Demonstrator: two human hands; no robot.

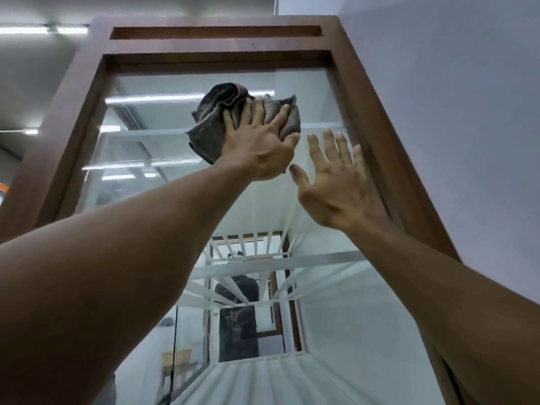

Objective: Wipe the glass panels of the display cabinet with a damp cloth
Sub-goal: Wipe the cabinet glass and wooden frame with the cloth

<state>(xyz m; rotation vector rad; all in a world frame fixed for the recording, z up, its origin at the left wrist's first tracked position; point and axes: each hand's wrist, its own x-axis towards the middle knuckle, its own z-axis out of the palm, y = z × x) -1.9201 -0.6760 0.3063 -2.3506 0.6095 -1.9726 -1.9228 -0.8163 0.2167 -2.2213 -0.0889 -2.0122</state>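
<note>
1. Pressed flat under the left hand (257,147), the grey cloth (222,118) is pinned against the glass panel (140,147) high on the cabinet; fingers spread over the bunched fabric, palm bearing on it rather than clenching it.
2. Right hand (336,182) open, fingers splayed, holding nothing. It sits just beside the left hand near the panel's right edge; whether the palm touches the glass, I cannot tell.
3. Cloth position: upper centre of the panel, below the top rail of the brown wooden frame (219,58).
4. Risks (judgement only):
   - Cloth is wadded, so little of it meets the glass; streaks or missed bands likely unless flattened.
   - A bare right palm on the glass would leave prints on the area being cleaned.
   - Both arms reach overhead; hard pressure on a tall cabinet could rock it.
   - Loose folds could slip out from under the fingers on a fast stroke.
5. Surface: glass is strongly reflective, showing ceiling light strips and a dark figure low down; white shelf bars (277,266) visible inside.
6. Room: pale wall (453,112) at right, ceiling lights (43,30) upper left.
</note>
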